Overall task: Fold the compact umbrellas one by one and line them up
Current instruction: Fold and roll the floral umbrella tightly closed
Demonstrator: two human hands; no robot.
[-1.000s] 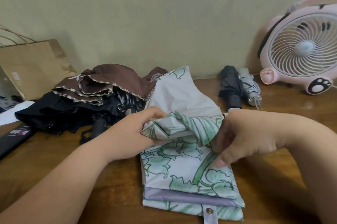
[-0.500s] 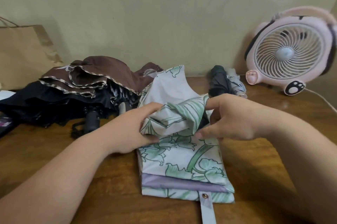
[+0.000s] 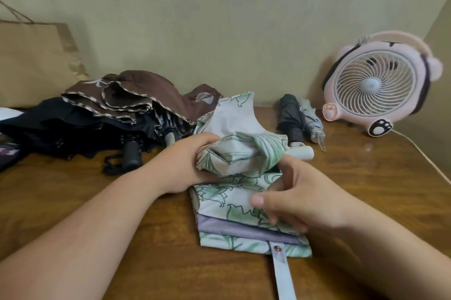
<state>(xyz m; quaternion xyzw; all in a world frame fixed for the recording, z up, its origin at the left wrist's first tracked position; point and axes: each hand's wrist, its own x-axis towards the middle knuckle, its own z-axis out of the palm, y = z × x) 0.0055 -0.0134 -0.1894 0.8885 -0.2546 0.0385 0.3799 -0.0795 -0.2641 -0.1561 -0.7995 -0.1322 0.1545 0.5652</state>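
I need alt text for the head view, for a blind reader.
The left hand grips the bunched top of a green-leaf umbrella on a wooden table; the right hand touches its flat folds. Two folded umbrellas lie behind.

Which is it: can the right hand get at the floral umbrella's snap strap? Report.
Probably yes: the right hand rests on the floral umbrella close beside the snap strap, which lies uncovered on the table.

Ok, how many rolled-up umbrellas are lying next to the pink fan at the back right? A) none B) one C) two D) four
C: a dark umbrella and a pale grey one lie side by side just left of the pink fan.
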